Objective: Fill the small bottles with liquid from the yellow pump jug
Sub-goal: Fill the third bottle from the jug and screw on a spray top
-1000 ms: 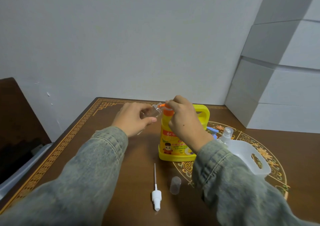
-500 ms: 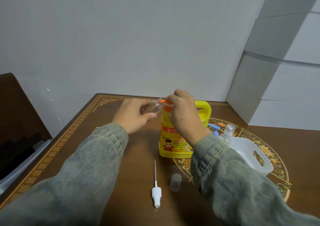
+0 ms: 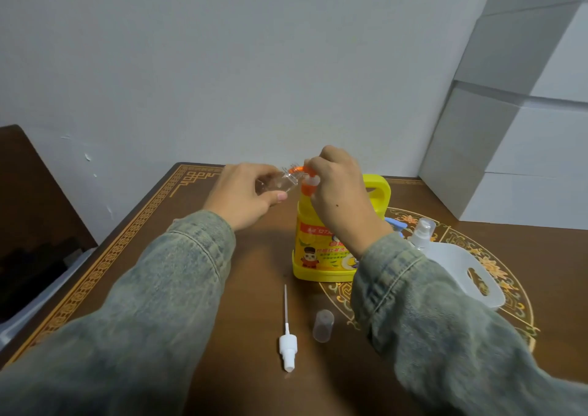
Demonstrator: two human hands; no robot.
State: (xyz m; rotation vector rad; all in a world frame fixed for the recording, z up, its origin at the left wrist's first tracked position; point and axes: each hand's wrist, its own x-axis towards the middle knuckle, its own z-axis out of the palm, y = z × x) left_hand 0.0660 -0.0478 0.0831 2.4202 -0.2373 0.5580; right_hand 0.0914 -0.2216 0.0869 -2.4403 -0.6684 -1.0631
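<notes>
Left hand: the left hand (image 3: pixel 246 194) is raised above the counter (image 3: pixel 261 256), its fingers and thumb curled round a small clear bottle (image 3: pixel 276 182); this grip is clamped on the bottle's body.
Small clear bottle: held tilted, almost on its side, with its open neck pointing right and meeting the orange spout (image 3: pixel 297 170) of the pump.
Right hand: the right hand (image 3: pixel 339 192) sits on top of the orange pump head (image 3: pixel 309 186) of the yellow pump jug (image 3: pixel 324 250); its fingers curl down over the pump, so the grip is closed on the pump head.
Yellow pump jug: stands upright on the counter, near the middle, with its handle (image 3: pixel 377 189) on the far right side and a printed label facing the person.
Spray head: a white spray head (image 3: pixel 288 347) with a long thin dip tube lies flat on the counter in front of the jug, apart from it.
Clear cap: a small clear cap (image 3: pixel 323 326) lies on its side just right of the spray head.
White basket: a translucent white basket (image 3: pixel 467 275) with a cut-out handle sits right of the jug, partly behind the right sleeve.
Second bottle: a small spray bottle (image 3: pixel 421 234) with a clear cap stands at the basket's far edge; a blue object (image 3: pixel 394 224) shows just beside it, too hidden to identify.
Sleeves: both arms wear faded denim sleeves (image 3: pixel 178 288).
Boxes: pale boxes (image 3: pixel 509 129) are stacked at the right, against the wall.
</notes>
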